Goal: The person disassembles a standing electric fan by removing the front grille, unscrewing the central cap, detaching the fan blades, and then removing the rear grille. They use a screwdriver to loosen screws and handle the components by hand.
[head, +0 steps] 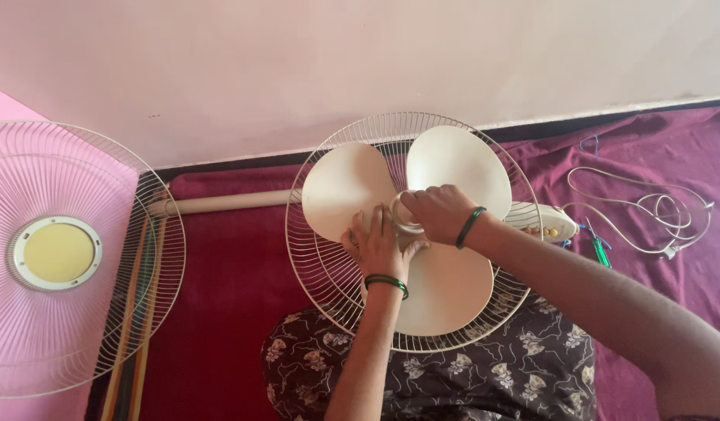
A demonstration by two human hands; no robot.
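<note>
Both hands crowd the hub [406, 214], hemmed by three blades [453, 160] and the rear grille [313, 257], while bare red cloth [235, 265] lies open between it and the loose grille [102, 312] to the left, and a cord [648, 206] clutters the right.

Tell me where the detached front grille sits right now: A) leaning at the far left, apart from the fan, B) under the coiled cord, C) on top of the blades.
A: the front grille stands at the left edge, clear of the fan blades that both hands work on.
</note>
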